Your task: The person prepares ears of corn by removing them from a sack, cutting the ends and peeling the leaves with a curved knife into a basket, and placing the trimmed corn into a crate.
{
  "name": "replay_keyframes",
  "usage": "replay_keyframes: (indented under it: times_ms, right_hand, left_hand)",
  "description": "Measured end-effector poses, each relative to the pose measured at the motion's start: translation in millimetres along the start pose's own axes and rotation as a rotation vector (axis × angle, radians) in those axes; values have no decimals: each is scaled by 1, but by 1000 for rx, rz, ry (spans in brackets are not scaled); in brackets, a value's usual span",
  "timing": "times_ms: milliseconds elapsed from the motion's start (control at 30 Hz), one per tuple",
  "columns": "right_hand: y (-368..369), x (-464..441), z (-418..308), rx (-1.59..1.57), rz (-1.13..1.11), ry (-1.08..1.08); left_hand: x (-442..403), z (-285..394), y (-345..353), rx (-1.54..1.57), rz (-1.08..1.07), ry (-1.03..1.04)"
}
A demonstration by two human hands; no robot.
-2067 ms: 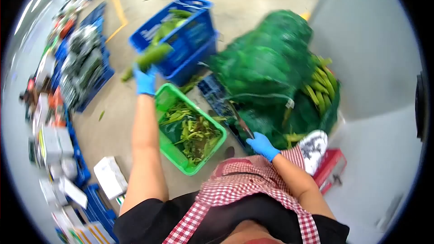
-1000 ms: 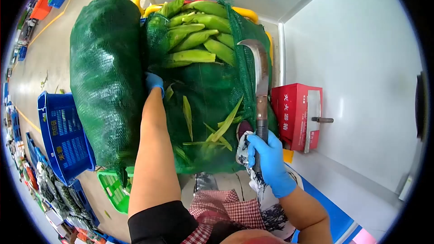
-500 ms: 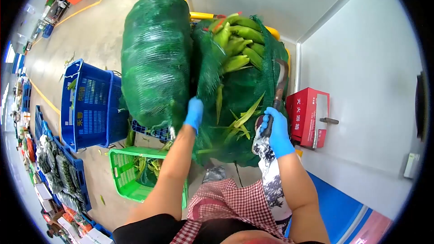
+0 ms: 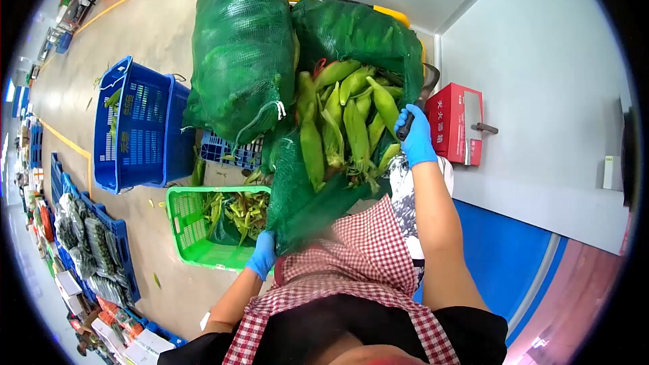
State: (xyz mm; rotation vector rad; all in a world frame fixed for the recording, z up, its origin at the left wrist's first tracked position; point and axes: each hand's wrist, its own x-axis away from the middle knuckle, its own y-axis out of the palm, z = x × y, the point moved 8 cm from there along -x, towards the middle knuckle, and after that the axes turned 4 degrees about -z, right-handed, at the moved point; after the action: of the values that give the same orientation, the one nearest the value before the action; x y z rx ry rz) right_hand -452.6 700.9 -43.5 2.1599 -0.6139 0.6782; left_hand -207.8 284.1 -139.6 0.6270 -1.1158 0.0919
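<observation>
My left hand [image 4: 262, 254], in a blue glove, is closed on the near edge of a green mesh bag [image 4: 289, 196], which stretches toward my apron. Unhusked ears of corn [image 4: 336, 118] show through the bag's wide opening, heaped in its middle. My right hand [image 4: 418, 136], also gloved, is wrapped around the black handle of a curved knife [image 4: 430, 82] at the bag's right side. The blade points away from me, partly hidden by the hand.
A second full mesh bag [image 4: 240, 47], tied with white string, lies left of the opened one. A green crate [image 4: 177, 230] with husks and blue crates [image 4: 138, 128] stand at left. To the right are a red box [image 4: 446, 122] and a grey wall [image 4: 534, 94].
My left hand has pulled the bag's edge toward me, uncovering many more ears, which have slid nearer. My right hand has moved up slightly, still holding the knife.
</observation>
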Motion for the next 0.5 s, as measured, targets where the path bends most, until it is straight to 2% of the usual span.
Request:
replay_keyframes:
  times_ms: [67,100,167,233,267,367,400,500]
  right_hand:
    - [5,-2,-3,2,-6,-14]
    - [8,-2,-5,-6,-12,-22]
    - [17,-6,-11,-5,-35,-43]
    - [24,-13,-11,-8,-54,-70]
    - [25,-19,-11,-10,-53,-53]
    - [32,-18,-23,13,-20,-54]
    - [32,-19,-30,-15,-25,-76]
    - [27,-11,-58,-19,49,-207]
  left_hand:
    - [-14,6,5,178,-66,69]
    - [-37,9,-23,156,-94,136]
    - [-29,34,-11,134,88,49]
    - [-47,53,-43,-334,205,8]
    - [-50,68,-34,-470,156,117]
    - [-50,97,-15,-524,240,-29]
    - [-63,107,-13,-508,167,75]
    - [-99,129,-17,-690,317,205]
